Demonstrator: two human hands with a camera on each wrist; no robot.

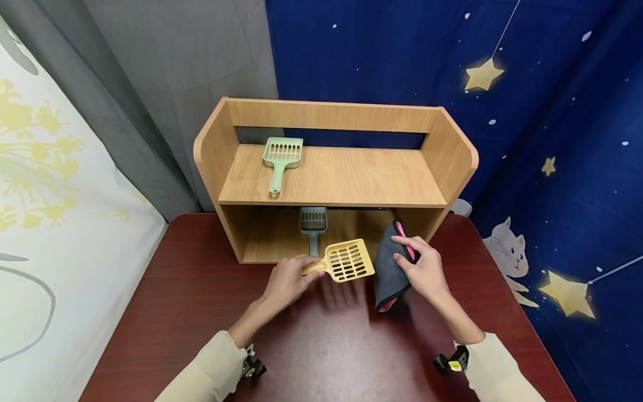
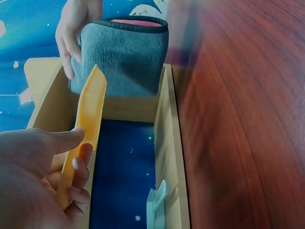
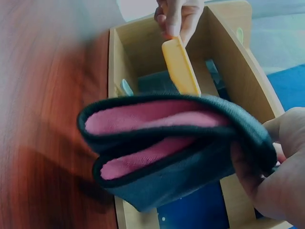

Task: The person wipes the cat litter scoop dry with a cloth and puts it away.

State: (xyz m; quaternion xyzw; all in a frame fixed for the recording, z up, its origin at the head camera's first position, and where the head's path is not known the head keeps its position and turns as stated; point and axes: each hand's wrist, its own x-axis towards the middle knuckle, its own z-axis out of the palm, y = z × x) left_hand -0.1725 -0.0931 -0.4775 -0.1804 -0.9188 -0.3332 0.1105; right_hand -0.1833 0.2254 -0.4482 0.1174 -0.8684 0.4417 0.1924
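My left hand (image 1: pixel 288 281) grips a yellow litter scoop (image 1: pixel 329 262) by its handle, with the slotted head pointing right in front of the shelf's lower compartment. The right hand (image 1: pixel 425 272) pinches a folded cloth (image 1: pixel 389 271), grey outside and pink inside with a dark edging. In the right wrist view the cloth's folds (image 3: pixel 152 117) show their pink lining. Scoop head and cloth are close together, side by side. A pale green litter scoop (image 1: pixel 282 162) lies on the upper shelf at left. Below it, a blue-grey scoop (image 1: pixel 313 228) lies in the lower compartment.
The two-tier wooden shelf (image 1: pixel 351 184) stands at the back of the dark red table (image 1: pixel 201 312). Its side panels rise at left and right. Behind hang a grey curtain (image 1: pixel 186 56) and a blue starry curtain (image 1: pixel 382 56); a white patterned cloth (image 1: pixel 60 223) hangs at left.
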